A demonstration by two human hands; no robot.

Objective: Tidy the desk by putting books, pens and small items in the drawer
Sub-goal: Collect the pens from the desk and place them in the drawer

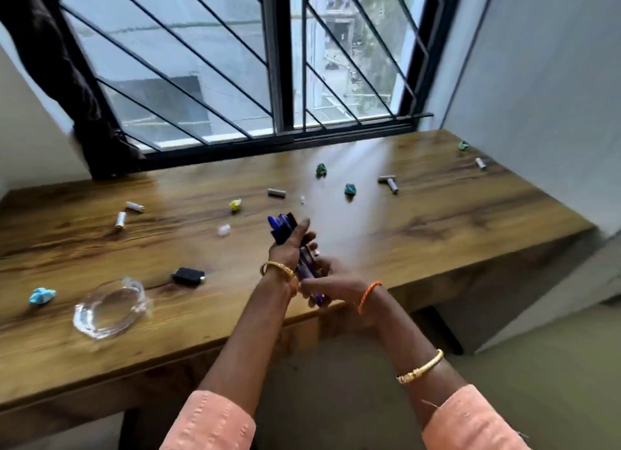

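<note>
Head view shows your left hand point(290, 244) wrapped around a bundle of blue and black pens point(295, 248), their capped ends fanning out above your fingers and the lower ends reaching down toward your right hand point(331, 283). Your right hand grasps the bottom of that same bundle, fingers curled under it, just above the front edge of the wooden desk point(437, 221). The frame is blurred, so finer finger placement is hard to read. On the desk, well apart from the pens, lie a clear glass dish point(111, 307), a small black block point(188, 276) just beyond it, a light blue eraser-like piece point(42, 296) at far left, and scattered small cylinders and coloured bits toward the window point(235, 63).
</note>
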